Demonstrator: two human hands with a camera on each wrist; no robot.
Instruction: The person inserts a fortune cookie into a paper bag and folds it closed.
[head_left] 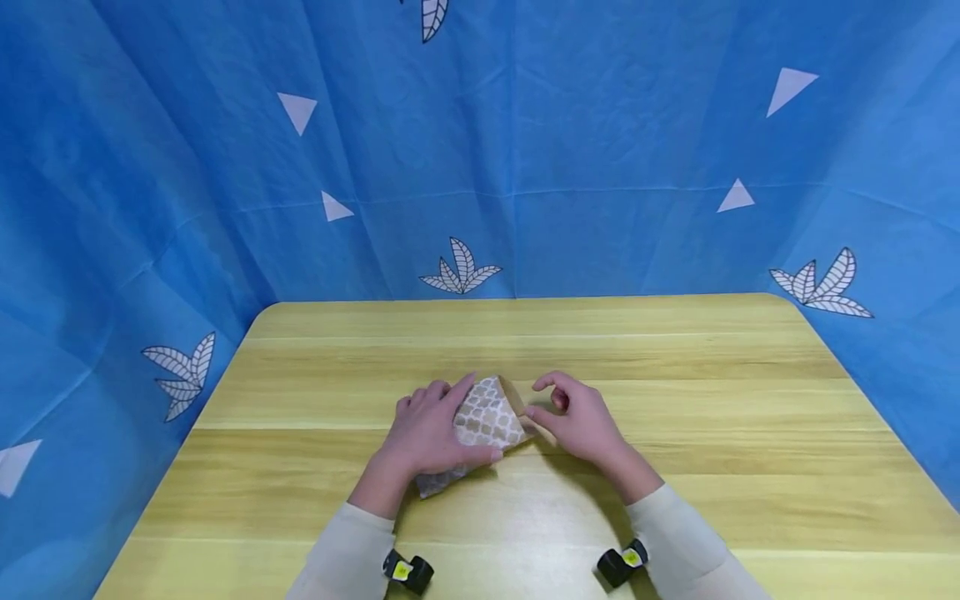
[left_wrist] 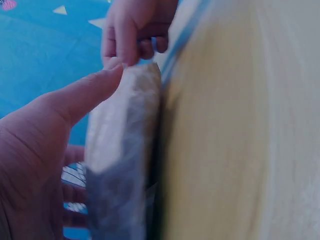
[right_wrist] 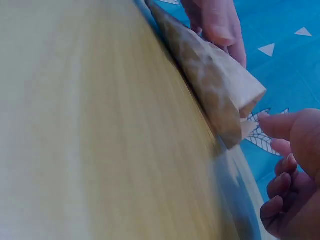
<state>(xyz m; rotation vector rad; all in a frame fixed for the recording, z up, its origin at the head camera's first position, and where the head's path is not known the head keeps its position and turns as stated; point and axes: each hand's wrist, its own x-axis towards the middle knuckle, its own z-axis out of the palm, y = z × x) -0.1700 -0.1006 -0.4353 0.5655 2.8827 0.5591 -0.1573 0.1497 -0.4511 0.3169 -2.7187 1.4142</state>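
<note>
A small paper bag (head_left: 490, 414) with a white-and-tan lattice pattern lies slantwise on the wooden table, its brown inside showing at the mouth. My left hand (head_left: 429, 429) grips it from above, thumb along the near side and fingers over the far side. At the bag's mouth is my right hand (head_left: 583, 418), thumb tip close to the lower corner, index finger bent and apart from the thumb. In the right wrist view, the other fingers (right_wrist: 282, 187) curl toward the palm, and a small flap of the bag (right_wrist: 247, 127) points toward the thumb.
The pale wooden table (head_left: 675, 400) has rounded back corners. Behind and beside it hangs a blue curtain (head_left: 600, 150) printed with white triangles and leaves. Black wrist cameras (head_left: 408, 572) sit on both sleeves above the tabletop.
</note>
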